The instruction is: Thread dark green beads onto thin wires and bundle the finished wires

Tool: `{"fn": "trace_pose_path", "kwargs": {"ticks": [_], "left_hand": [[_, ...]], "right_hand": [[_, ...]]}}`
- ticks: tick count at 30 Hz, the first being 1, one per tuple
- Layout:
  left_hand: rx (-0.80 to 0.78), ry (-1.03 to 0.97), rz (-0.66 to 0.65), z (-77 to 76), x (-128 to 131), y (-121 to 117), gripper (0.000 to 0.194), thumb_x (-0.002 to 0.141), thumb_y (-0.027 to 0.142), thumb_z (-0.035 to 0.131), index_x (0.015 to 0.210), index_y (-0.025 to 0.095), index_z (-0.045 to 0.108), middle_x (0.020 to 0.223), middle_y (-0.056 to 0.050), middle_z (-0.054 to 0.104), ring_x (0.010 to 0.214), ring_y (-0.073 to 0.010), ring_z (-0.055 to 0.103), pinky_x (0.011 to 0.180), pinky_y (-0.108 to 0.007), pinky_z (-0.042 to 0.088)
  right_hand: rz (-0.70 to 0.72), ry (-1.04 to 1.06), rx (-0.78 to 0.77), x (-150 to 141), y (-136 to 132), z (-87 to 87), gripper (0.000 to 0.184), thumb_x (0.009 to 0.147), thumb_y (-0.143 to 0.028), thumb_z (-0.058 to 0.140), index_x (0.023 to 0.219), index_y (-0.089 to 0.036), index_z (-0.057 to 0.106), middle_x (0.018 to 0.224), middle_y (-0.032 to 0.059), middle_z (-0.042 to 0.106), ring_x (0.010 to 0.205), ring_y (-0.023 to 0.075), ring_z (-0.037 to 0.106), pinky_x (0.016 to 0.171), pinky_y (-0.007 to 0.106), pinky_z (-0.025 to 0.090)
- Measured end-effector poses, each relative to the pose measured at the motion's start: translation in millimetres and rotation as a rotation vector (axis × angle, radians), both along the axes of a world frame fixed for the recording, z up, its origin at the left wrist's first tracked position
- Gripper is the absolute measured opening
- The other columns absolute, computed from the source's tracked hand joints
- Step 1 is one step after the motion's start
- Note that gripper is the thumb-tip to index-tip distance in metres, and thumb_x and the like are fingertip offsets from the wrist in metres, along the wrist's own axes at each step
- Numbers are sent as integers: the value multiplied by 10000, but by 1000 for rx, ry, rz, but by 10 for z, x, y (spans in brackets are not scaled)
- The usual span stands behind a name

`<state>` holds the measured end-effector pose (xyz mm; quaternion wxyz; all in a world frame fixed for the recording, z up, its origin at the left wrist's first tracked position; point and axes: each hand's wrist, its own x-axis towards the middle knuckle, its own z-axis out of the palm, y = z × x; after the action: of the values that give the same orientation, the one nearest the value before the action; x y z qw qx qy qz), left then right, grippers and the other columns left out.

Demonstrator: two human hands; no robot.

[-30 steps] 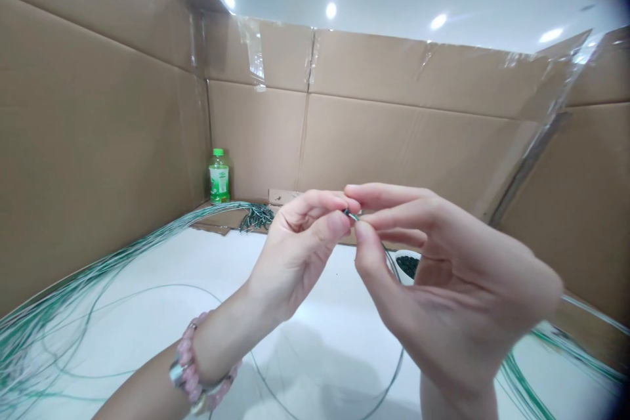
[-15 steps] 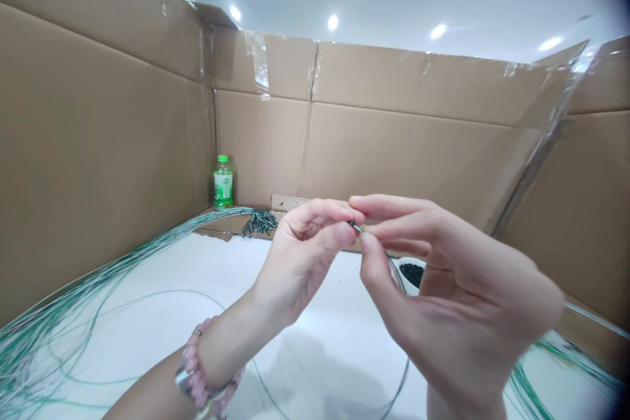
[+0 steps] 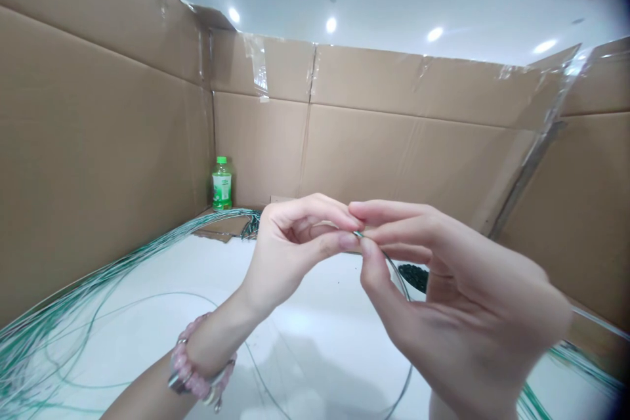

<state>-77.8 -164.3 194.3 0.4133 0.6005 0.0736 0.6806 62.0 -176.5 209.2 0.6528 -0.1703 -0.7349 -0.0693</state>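
Note:
My left hand [image 3: 285,243], with a pink bead bracelet [image 3: 194,367] on the wrist, pinches thumb against forefinger at the end of a thin green and dark wire [image 3: 404,292]. The tip itself is hidden under those fingers; a short green stretch shows between the two hands. My right hand [image 3: 457,295] grips the same wire between thumb and fingers, just right of the left fingertips. From there the wire loops down behind the right hand to the white table [image 3: 315,315].
Long green and white wires [image 3: 98,282] lie in a bundle on the left, their dark ends [image 3: 251,224] at the back. A green-capped bottle [image 3: 222,185] stands in the corner. Black small pieces [image 3: 413,275] fill a white bowl behind my right hand. Cardboard walls [image 3: 384,151] surround the table.
My left hand has shifted slightly left, its thumb and forefinger closing further over the wire end. The small dark tip seen earlier is now covered. My right hand keeps its pinch.

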Motion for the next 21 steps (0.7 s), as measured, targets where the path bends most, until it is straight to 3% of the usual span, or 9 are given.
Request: {"fn": "trace_pose_path", "kwargs": {"ticks": [7, 15, 21], "left_hand": [[-87, -79, -23, -1, 58, -2, 116, 750, 127, 767, 737, 242, 764, 764, 26, 729, 723, -68, 677, 670, -120, 577], [-137, -167, -128, 34, 111, -35, 80, 727, 152, 792, 715, 223, 758, 730, 50, 730, 695, -52, 680, 656, -107, 581], [-145, -157, -131, 43, 107, -46, 72, 722, 156, 798, 708, 217, 761, 719, 40, 725, 676, -49, 668, 647, -102, 572]], "right_hand": [[119, 35, -30, -18, 37, 8, 185, 737, -12, 650, 756, -196, 660, 805, 0, 720, 786, 158, 711, 569, 224, 613], [80, 35, -23, -26, 16, 14, 141, 767, -73, 664, 740, -210, 640, 813, -20, 723, 801, 141, 715, 620, 221, 616], [-4, 24, -34, -20, 7, 3, 132, 812, -131, 641, 737, -235, 611, 833, -54, 727, 768, 107, 700, 604, 210, 597]]}}
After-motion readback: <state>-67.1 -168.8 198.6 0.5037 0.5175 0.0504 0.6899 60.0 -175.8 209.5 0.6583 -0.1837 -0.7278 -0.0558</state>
